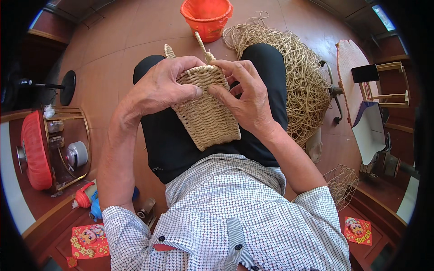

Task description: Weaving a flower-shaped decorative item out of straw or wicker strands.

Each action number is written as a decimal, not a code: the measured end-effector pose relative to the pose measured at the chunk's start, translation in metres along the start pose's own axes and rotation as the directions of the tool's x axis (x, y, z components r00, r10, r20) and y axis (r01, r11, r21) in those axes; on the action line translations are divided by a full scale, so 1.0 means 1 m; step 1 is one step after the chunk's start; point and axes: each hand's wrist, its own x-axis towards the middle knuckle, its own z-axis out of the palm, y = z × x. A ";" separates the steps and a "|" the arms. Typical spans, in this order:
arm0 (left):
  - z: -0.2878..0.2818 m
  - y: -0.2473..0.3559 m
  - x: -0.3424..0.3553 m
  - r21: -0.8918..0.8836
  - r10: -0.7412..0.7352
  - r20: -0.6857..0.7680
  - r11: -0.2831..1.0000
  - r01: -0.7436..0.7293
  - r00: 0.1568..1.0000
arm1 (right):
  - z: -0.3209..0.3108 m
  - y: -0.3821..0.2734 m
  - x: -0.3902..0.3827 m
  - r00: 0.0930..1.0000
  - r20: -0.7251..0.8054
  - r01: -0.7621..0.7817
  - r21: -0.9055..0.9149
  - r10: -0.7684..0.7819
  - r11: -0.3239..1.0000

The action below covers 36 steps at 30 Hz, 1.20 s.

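Observation:
A small woven basket (209, 119) of tan straw cord rests on my lap, tilted with its narrow end toward my belly. Two twisted cord pieces (199, 41) stick up past its far rim; whether they are handle parts or loose ends I cannot tell. My left hand (168, 86) grips the basket's left side near that rim, thumb pressed on the woven face. On the right side, my right hand (244, 92) pinches the rim, its thumb on the weave close to the left thumb. The fingertips behind the rim are partly hidden.
A big tangled heap of tan cord (298, 81) lies on the floor to the right of my knees. Beyond my knees stands a red bucket (207, 20). At the right is a table (350, 54) with a dark phone (365, 73); a rack with a kettle (77, 154) stands left.

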 end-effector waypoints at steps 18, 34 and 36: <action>-0.020 -0.008 -0.003 0.062 0.040 0.161 0.997 -0.051 0.986 | 0.010 -0.009 -0.005 0.997 -0.034 -0.068 0.041 0.069 0.997; -0.020 -0.010 -0.007 0.030 0.037 0.159 0.999 -0.042 0.987 | 0.007 -0.007 -0.017 0.996 -0.003 -0.082 0.186 0.084 0.979; -0.020 -0.009 -0.007 0.017 0.028 0.163 0.999 -0.031 0.986 | 0.009 -0.008 -0.016 0.992 -0.002 -0.123 0.181 0.125 0.976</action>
